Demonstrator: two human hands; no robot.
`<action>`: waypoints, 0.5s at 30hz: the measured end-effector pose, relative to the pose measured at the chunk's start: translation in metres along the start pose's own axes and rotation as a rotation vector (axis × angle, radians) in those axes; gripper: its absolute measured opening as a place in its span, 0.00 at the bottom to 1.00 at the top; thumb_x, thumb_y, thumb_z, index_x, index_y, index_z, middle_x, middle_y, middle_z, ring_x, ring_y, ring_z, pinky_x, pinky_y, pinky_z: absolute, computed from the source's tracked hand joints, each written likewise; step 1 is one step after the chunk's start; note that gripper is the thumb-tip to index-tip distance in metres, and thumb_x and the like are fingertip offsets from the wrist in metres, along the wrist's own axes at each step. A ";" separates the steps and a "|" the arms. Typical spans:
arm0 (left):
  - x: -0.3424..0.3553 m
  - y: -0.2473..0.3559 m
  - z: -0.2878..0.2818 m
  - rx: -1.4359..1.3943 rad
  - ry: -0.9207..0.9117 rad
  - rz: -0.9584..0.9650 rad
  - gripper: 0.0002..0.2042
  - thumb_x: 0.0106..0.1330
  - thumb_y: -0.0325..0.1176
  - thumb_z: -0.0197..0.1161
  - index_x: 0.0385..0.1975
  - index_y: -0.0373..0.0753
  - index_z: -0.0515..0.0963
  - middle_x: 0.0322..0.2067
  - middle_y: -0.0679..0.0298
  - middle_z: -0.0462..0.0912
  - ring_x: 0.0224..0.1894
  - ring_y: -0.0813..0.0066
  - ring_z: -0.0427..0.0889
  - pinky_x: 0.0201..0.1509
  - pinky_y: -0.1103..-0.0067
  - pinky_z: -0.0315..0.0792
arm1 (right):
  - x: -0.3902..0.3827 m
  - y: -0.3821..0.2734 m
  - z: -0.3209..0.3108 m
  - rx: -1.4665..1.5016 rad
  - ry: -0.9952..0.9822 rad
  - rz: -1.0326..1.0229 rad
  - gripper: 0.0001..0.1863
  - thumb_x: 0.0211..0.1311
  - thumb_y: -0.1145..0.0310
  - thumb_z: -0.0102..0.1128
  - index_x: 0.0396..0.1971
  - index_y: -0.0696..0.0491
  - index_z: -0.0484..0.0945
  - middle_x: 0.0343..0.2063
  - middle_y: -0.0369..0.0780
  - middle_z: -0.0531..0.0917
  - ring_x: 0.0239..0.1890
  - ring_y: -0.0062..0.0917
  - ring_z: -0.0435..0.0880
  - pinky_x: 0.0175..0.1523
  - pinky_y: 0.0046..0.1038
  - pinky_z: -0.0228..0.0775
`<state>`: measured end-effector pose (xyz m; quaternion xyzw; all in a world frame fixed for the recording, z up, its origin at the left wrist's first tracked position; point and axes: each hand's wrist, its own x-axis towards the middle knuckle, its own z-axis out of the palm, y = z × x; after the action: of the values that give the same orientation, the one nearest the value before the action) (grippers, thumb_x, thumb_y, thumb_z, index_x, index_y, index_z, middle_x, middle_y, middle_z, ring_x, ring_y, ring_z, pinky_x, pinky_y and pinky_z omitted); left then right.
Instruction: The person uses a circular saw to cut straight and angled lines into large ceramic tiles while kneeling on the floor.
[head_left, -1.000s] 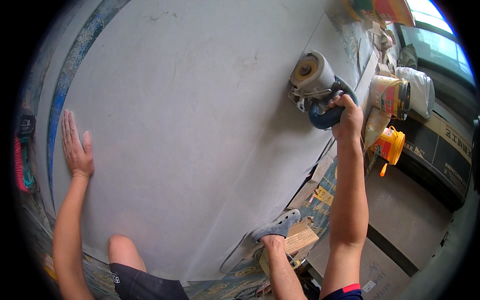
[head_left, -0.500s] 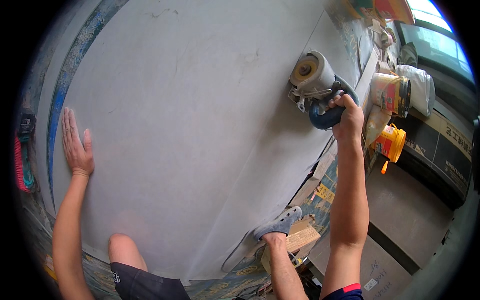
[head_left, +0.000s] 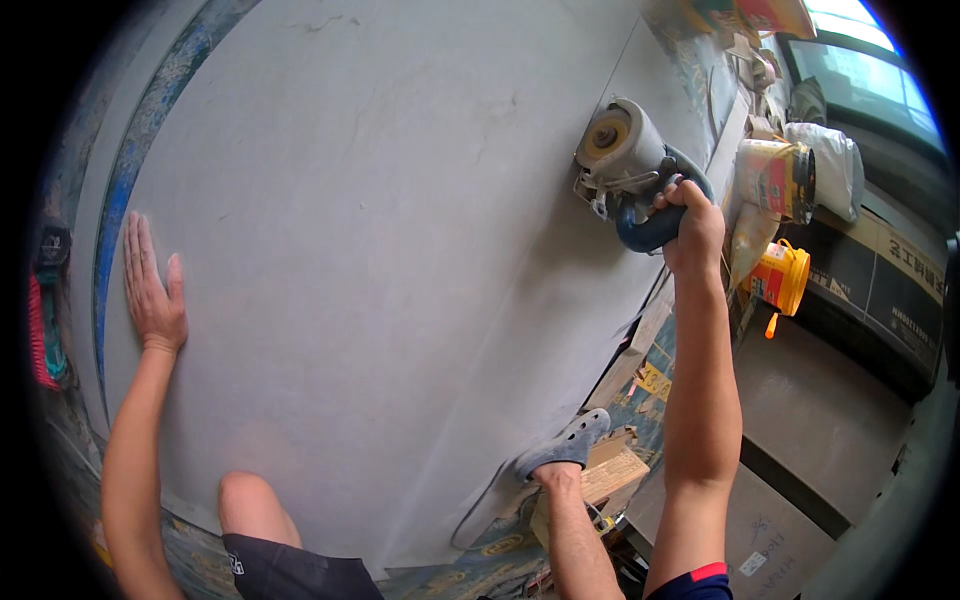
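Observation:
A large grey slab (head_left: 330, 300) fills the middle of the view. Near its left edge my left hand (head_left: 157, 308) lies flat on it, fingers stretched out and thumb apart, holding nothing. My right hand (head_left: 692, 230) is wrapped round the dark blue loop handle of a handheld circular saw (head_left: 630, 150). This dusty grey power tool, with a round yellowish hub on its side, rests at the slab's right edge. From it a thin straight line runs up the slab. The saw's underside, where it meets the slab, is hidden.
Beyond the slab's right edge stand a dusty bucket (head_left: 768, 180), a small orange-yellow bucket (head_left: 785, 275), a white bag (head_left: 835, 170) and large flat boxes (head_left: 890, 275). My clog-shod foot (head_left: 570, 445) is by a wooden block (head_left: 612, 475). A red-and-teal brush-like item (head_left: 48, 330) lies left.
The saw and my right hand appear very slightly higher, while the things at right shift a little with the view. My left hand stays in place on the slab.

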<state>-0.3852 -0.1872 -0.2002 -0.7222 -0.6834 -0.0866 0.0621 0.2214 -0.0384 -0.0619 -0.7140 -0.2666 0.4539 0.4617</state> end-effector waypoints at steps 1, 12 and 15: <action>-0.001 -0.001 0.000 0.008 -0.001 -0.001 0.32 0.74 0.45 0.45 0.73 0.34 0.50 0.74 0.53 0.51 0.76 0.57 0.48 0.78 0.67 0.42 | -0.001 0.000 0.001 -0.004 -0.003 -0.001 0.02 0.52 0.76 0.55 0.23 0.57 0.73 0.21 0.39 0.75 0.24 0.26 0.75 0.31 0.30 0.71; -0.098 0.001 -0.036 -0.003 -0.073 -0.100 0.33 0.73 0.42 0.44 0.73 0.32 0.47 0.74 0.50 0.49 0.76 0.53 0.47 0.78 0.64 0.42 | -0.009 0.004 -0.005 -0.030 0.003 0.010 0.06 0.51 0.78 0.54 0.31 0.56 0.74 0.23 0.36 0.75 0.26 0.25 0.76 0.35 0.28 0.71; -0.108 0.004 -0.040 -0.005 -0.094 -0.126 0.33 0.73 0.43 0.43 0.73 0.31 0.47 0.74 0.49 0.47 0.76 0.51 0.46 0.78 0.64 0.41 | -0.009 0.005 -0.005 -0.022 0.010 0.006 0.03 0.51 0.77 0.55 0.28 0.57 0.74 0.22 0.38 0.75 0.24 0.26 0.76 0.33 0.29 0.71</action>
<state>-0.3886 -0.3011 -0.1833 -0.6812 -0.7294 -0.0578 0.0226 0.2216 -0.0497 -0.0621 -0.7222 -0.2670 0.4486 0.4538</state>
